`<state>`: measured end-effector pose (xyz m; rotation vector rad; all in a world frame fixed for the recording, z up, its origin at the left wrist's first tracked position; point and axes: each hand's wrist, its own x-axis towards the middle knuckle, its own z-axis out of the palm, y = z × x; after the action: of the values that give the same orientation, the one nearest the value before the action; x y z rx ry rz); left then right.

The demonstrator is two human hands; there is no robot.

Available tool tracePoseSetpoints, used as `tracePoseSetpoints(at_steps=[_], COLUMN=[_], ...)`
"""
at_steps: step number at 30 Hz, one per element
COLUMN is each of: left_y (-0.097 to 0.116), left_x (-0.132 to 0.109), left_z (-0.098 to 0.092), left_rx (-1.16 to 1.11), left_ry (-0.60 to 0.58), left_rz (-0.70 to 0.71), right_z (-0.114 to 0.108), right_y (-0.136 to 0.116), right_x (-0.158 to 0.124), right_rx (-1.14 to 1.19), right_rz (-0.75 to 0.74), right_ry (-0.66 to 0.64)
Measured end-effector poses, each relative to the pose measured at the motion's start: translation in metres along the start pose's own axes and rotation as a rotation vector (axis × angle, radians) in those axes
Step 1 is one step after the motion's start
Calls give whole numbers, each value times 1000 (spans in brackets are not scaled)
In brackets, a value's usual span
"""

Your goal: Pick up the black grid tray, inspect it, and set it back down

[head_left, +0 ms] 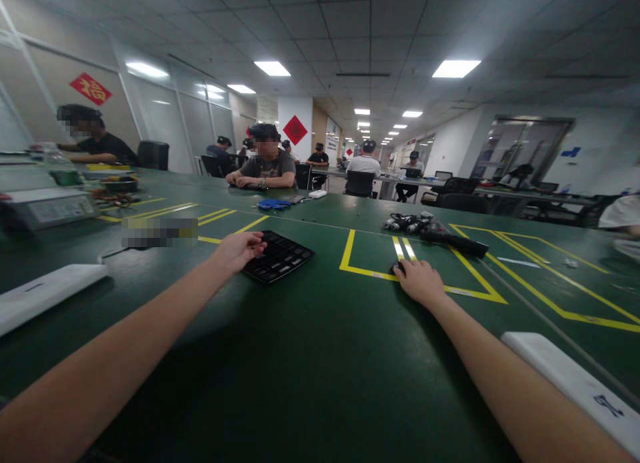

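A flat black tray with small rectangular pockets (281, 255) lies on the green table (320, 356). My left hand (239, 250) grips its near left corner, fingers curled over the edge. My right hand (421, 281) rests closed on the tabletop at the front line of a yellow taped box (367, 271), over a small dark object (397, 267) that shows only at the fingertips. What that object is I cannot make out.
A pile of small black and silver parts (407, 222) and a long black tool (455, 243) lie beyond my right hand. White foam blocks sit at the left (43, 293) and right (575, 383) table edges. Other people sit at tables farther back.
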<state>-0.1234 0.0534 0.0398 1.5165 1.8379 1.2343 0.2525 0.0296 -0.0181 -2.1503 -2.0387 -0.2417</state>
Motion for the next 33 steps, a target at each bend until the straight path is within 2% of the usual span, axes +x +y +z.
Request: tracePoseSetpoints(at_steps=[3, 5, 10, 13, 18, 20, 24, 28, 33], left_y=[-12, -17, -20, -19, -15, -10, 2, 8, 8], left_x=[13, 15, 16, 14, -2, -15, -49, -78, -88], left_z=[-14, -17, -11, -10, 2, 15, 46, 65, 68], left_rx=[138, 277, 939, 1021, 904, 757, 386, 242, 211], left_ry=[-17, -42, -209, -270, -203, -204, -295, -373, -359], left_rz=[-30, -11, 152, 220, 275, 347, 458, 520, 501], right_z=[-1, -2, -2, -3, -11, -12, -9, -9, -16], right_y=[0, 0, -1, -6, -38, -56, -85, -94, -90], right_x=[-1, -1, 1, 1, -6, -12, -25, -33, -37], right_rx=[10, 8, 19, 67, 263, 413, 764, 992, 976], right_rz=[0, -1, 23, 6, -166, -243, -440, -621, -705], right_ry=[-7, -17, -14, 2, -1, -15, -16, 37, 2])
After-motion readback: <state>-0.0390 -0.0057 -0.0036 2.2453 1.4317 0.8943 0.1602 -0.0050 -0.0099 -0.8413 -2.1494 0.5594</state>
